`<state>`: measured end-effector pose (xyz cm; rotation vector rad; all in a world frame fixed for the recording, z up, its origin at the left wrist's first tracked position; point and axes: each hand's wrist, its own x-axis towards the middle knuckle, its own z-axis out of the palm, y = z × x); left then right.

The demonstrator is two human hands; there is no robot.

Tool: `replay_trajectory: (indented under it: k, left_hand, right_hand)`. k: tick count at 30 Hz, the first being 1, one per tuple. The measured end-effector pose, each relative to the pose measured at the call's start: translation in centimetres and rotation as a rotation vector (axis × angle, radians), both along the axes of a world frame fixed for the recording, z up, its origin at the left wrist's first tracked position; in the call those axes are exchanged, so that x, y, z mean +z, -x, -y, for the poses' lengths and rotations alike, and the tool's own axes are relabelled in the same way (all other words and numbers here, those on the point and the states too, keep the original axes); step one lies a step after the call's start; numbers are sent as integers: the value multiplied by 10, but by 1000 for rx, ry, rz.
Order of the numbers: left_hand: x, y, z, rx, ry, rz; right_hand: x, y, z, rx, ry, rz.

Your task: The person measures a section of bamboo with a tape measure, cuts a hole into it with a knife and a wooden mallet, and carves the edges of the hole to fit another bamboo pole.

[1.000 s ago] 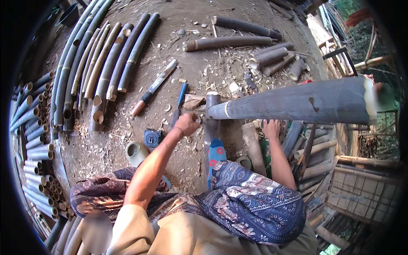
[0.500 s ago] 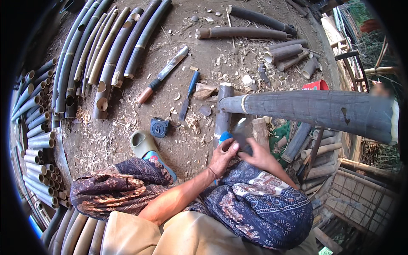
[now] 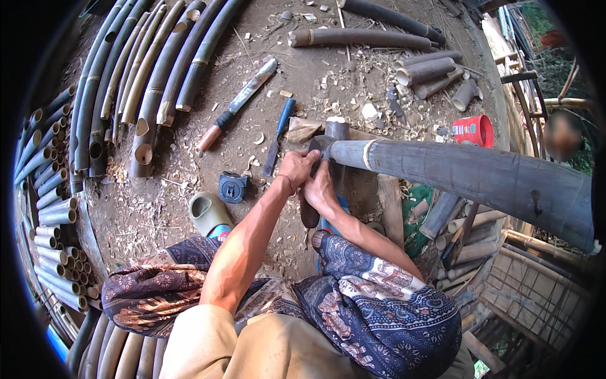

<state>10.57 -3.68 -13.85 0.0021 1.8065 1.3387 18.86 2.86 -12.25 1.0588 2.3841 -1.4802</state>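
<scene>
One dark, elongated hand tool (image 3: 309, 215), mid-frame, left hand (image 3: 297, 168) fingers curled round it, right hand (image 3: 320, 188) fingers bunched alongside, grip unclear from here, by a grey, tapering bamboo pole (image 3: 442, 167), apparently whole, end-work seemingly unfinished.

The tape measure (image 3: 233, 187) was blue and black. Below it, the clog (image 3: 208, 215) was olive-grey, and the trousers (image 3: 391, 287) navy with white floral and banded patterns. Above it, the knife (image 3: 236, 107) had a reddish-brown grip. To its right, the chisel (image 3: 278, 135) was blue-handled, the tool (image 3: 308, 215) dark brown, the bamboo pole (image 3: 442, 172) slate grey with a pale ring, the tub (image 3: 464, 131) red, the cloth (image 3: 416, 235) green.
</scene>
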Motion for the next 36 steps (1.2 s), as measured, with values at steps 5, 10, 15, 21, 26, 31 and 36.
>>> replay_trajectory:
  k: [5,10,15,21,26,31,36]
  left_hand:
    - [-18,-7,14,69,10,-23]
    - [-8,-34,-2,147,-20,210]
    - [6,-99,-25,430,-231,467]
    - [16,-145,-73,609,-488,729]
    - [27,-143,-109,109,-357,569]
    - [37,-98,-47,67,-51,-38]
    - [74,-35,-46,-107,-266,-863]
  right_hand:
    - [27,4,3,21,293,54]
    - [-9,-30,-25,214,18,13]
    - [21,-57,-93,596,109,86]
    - [54,-69,-150,644,340,306]
    - [-1,-144,-352,191,35,502]
    - [-24,-104,-333,-128,-387,122]
    - [74,-60,-232,-213,-237,-515]
